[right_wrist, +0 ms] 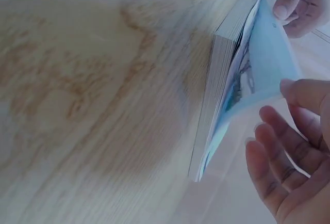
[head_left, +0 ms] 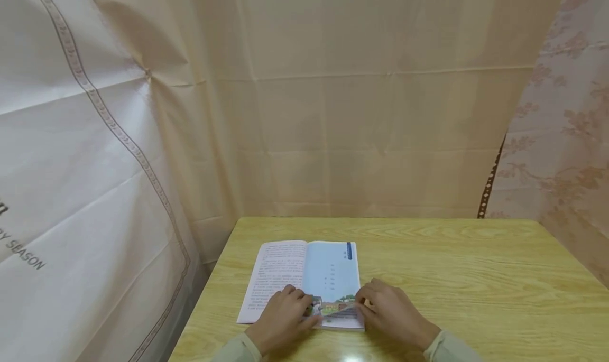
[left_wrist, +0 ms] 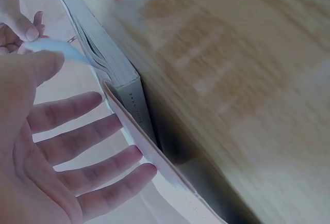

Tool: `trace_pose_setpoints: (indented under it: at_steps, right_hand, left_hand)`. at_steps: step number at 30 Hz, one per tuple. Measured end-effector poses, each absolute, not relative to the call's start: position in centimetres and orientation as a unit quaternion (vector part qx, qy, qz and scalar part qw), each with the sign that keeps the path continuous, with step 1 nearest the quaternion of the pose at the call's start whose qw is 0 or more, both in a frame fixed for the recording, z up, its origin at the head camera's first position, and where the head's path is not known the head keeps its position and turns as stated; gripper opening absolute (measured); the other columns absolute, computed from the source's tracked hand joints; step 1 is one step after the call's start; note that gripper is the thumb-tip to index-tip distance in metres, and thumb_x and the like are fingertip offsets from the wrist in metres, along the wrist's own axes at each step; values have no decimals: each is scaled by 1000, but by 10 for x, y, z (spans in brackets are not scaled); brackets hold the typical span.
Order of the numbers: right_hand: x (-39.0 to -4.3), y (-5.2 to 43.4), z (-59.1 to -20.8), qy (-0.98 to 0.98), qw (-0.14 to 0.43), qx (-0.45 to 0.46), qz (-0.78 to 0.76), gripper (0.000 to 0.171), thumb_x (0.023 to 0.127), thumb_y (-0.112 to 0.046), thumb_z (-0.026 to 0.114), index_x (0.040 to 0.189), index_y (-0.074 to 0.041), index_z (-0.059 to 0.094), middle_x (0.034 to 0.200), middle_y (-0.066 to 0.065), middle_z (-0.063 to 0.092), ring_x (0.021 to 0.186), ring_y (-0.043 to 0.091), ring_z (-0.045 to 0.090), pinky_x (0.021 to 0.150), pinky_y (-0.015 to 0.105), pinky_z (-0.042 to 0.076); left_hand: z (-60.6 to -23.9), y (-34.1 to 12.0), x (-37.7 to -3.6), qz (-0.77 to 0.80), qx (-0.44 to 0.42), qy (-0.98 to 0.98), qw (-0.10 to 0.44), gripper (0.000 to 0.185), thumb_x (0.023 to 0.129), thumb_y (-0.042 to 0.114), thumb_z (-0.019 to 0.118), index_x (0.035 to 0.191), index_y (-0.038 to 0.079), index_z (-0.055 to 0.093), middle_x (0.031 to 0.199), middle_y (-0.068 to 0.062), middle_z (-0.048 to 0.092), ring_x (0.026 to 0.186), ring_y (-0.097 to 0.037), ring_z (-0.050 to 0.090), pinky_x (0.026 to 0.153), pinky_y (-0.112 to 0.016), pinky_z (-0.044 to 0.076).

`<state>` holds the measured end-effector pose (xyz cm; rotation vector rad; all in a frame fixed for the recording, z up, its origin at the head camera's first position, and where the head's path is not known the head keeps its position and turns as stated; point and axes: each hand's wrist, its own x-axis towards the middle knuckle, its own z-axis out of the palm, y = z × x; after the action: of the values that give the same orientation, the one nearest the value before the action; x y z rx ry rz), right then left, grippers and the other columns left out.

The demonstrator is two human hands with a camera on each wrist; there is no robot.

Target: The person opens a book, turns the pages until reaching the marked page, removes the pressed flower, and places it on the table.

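An open book (head_left: 279, 272) lies on the wooden table, a page of printed text on its left and a light blue page (head_left: 330, 267) with a colourful picture along its bottom on its right. My right hand (head_left: 392, 312) pinches the lower outer corner of the blue page between thumb and index finger. In the right wrist view that page (right_wrist: 273, 53) bows up off the thick page block (right_wrist: 219, 79). My left hand (head_left: 285, 317) rests on the left page near the spine, its fingers (left_wrist: 98, 136) spread and fairly straight. Its thumb lies by the page's lower edge.
The wooden table (head_left: 457, 277) extends well to the right of the book. A beige cloth (head_left: 357, 113) hangs behind it, a white printed sheet (head_left: 95, 193) at the left and a floral one (head_left: 561, 140) at the right.
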<state>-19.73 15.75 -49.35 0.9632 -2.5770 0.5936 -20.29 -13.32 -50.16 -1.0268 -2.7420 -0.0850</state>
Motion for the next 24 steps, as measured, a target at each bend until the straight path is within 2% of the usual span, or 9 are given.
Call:
trace_pose_setpoints:
  at_steps: [3, 6, 9, 12, 14, 17, 20, 24]
  right_hand:
    - [-198, 158, -495, -913, 160, 305, 220, 18, 87, -21, 83, 87, -25, 66, 89, -13, 62, 76, 0, 51, 61, 21, 48]
    - [-198, 159, -497, -921, 147, 294, 211, 20, 86, -25, 83, 87, -26, 64, 91, -14, 61, 80, 1, 51, 64, 24, 49]
    - [-198, 160, -499, -924, 107, 314, 191, 18, 85, -33, 84, 91, -26, 68, 98, -13, 63, 85, 4, 51, 67, 26, 51]
    - [-197, 160, -501, -923, 67, 336, 177, 24, 84, -39, 84, 98, -24, 72, 108, -11, 64, 92, 7, 53, 68, 27, 52]
    - [-197, 160, -501, -922, 48, 343, 173, 28, 83, -41, 85, 100, -24, 73, 112, -10, 63, 95, 8, 52, 67, 27, 51]
    - [-197, 160, -500, -920, 49, 349, 170, 24, 84, -40, 85, 98, -24, 74, 113, -11, 63, 96, 9, 53, 66, 26, 50]
    - [-197, 160, -499, -918, 55, 356, 168, 23, 83, -40, 85, 96, -24, 75, 112, -11, 64, 96, 10, 54, 65, 25, 49]
    - [-198, 160, -498, -915, 55, 364, 165, 25, 80, -41, 87, 94, -23, 76, 111, -10, 65, 94, 10, 54, 64, 23, 48]
  left_hand:
    - [-502, -132, -202, -29, -350, -927, 130, 35, 104, 47, 57, 105, 15, 74, 94, 3, 71, 88, -16, 63, 75, -31, 55]
    - [-504, -132, -201, -44, -341, -925, 162, 33, 103, 32, 63, 122, 6, 66, 100, -4, 73, 86, -19, 67, 70, -33, 57]
    - [-505, -132, -201, -76, -317, -926, 190, 58, 98, 23, 70, 147, 2, 46, 124, -15, 67, 96, -26, 69, 73, -37, 59]
    - [-506, -133, -202, -80, -309, -923, 214, 75, 93, 22, 76, 157, 14, 37, 151, -22, 46, 120, -34, 60, 91, -45, 56]
    - [-506, -134, -203, -56, -327, -913, 238, 70, 90, 18, 78, 153, 21, 47, 160, -21, 36, 134, -40, 49, 102, -51, 50]
    - [-506, -137, -205, -14, -364, -892, 267, 51, 88, 15, 79, 136, 26, 65, 158, -14, 42, 143, -41, 39, 109, -54, 44]
    - [-507, -140, -204, 6, -384, -882, 274, 36, 88, 15, 78, 122, 25, 74, 149, -7, 54, 142, -38, 41, 109, -54, 44]
    - [-507, -143, -203, 15, -386, -885, 258, 28, 88, 17, 75, 115, 24, 75, 142, -3, 59, 139, -34, 45, 107, -52, 44]
